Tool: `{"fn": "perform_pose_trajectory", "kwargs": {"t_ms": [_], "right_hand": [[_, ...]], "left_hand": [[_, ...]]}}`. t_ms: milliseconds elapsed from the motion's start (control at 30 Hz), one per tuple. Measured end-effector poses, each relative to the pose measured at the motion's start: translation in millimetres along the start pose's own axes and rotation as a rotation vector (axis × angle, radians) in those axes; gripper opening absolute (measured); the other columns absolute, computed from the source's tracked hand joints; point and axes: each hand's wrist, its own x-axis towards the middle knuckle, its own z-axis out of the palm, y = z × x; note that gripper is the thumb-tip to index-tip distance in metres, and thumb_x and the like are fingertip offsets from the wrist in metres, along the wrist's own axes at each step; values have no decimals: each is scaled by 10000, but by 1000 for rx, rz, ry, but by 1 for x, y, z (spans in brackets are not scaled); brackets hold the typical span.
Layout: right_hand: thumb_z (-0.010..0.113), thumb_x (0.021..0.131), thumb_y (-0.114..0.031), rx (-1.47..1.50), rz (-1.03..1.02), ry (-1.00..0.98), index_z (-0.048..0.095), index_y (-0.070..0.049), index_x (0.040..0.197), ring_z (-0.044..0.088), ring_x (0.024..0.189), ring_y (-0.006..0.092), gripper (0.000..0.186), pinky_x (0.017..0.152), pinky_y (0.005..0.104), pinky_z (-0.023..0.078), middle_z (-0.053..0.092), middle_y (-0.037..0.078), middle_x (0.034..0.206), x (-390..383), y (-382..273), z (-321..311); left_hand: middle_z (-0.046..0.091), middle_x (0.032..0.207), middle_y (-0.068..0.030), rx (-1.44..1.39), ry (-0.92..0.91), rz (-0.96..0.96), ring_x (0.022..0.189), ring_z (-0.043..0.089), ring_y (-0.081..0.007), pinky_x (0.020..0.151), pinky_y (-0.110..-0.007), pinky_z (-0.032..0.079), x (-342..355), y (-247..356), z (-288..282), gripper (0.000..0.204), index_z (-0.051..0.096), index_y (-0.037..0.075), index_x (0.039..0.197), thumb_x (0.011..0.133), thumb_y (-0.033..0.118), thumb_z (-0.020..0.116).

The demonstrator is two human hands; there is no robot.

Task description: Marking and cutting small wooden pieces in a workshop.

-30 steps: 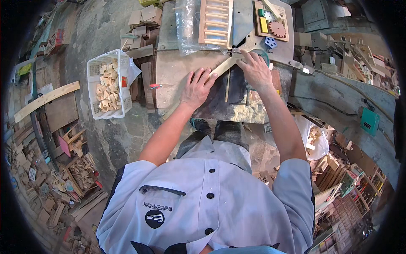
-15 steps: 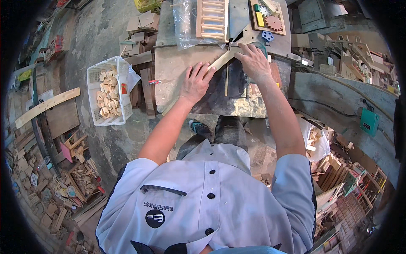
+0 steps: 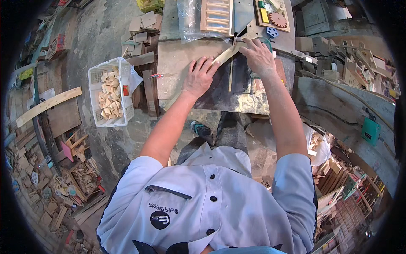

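A long pale wooden strip (image 3: pixel 225 56) lies slantwise across the worktable, running from under my left forearm up to a dark slotted metal part (image 3: pixel 239 39). My left hand (image 3: pixel 199 77) rests on the strip at its middle, fingers closed over it and pressing it down. At the strip's far end, my right hand (image 3: pixel 259 57) grips it with bent fingers, close to the metal part. The right fingertips partly hide that end. Below the hands, a thin wooden stick (image 3: pixel 230 76) lies on the dark table surface (image 3: pixel 215 95).
Beyond the strip lie a slatted wooden frame (image 3: pixel 217 17) on plastic wrap and a tray with a reddish gear (image 3: pixel 278 20). Sawdust (image 3: pixel 252 103) covers the table's near edge. To the left, a white crate (image 3: pixel 111 121) holds wooden blocks; red-handled pliers (image 3: pixel 156 76) lie on the table.
The whole view has shifted a little, with the table appearing slightly higher and to the right. Both hands stay on the strip in nearly the same places.
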Motion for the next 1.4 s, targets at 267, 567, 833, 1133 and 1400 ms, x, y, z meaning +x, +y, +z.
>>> {"fn": "perform_pose_trajectory", "kwargs": {"t_ms": [267, 567, 833, 1133, 1400], "right_hand": [[650, 912, -100, -19, -14, 71, 765, -199, 1154, 573, 1273, 237, 285, 1055, 392, 485, 621, 35, 1363, 15, 10, 6], [649, 865, -61, 87, -26, 74, 751, -169, 1120, 562, 1291, 267, 295, 1061, 406, 472, 597, 74, 1401, -14, -6, 7], [627, 884, -88, 134, -12, 137, 700, -111, 1167, 553, 1308, 285, 293, 1066, 423, 463, 570, 97, 1448, -49, -29, 17], [689, 873, -157, 119, -111, 119, 724, -126, 1189, 465, 1430, 303, 320, 1159, 465, 388, 534, 112, 1497, -146, -96, 19], [803, 799, -171, 352, -23, 220, 624, -122, 1368, 596, 1216, 271, 599, 1017, 432, 491, 605, 76, 1404, -125, -102, 17]], "left_hand": [[626, 1413, -42, -32, 31, -4, 1330, 569, -274, 1128, -526, 426, 19, -8, 1, 511, 615, 211, 1409, 912, 95, 623], [659, 1366, -39, -24, 18, -4, 1318, 576, -268, 1114, -521, 432, -9, 8, -13, 481, 652, 198, 1363, 897, 80, 624], [634, 1356, -51, -28, 4, -2, 1292, 584, -274, 1109, -534, 435, -45, 27, -22, 514, 631, 218, 1383, 883, 108, 672], [631, 1180, -152, -306, -358, -299, 1108, 653, -343, 1007, -457, 516, -63, 41, -46, 477, 619, 195, 1449, 975, 157, 663], [559, 1529, -78, -1424, -651, -564, 1370, 504, -138, 1171, -330, 399, -90, 24, -42, 554, 440, -10, 1582, 1116, 273, 539]]}}
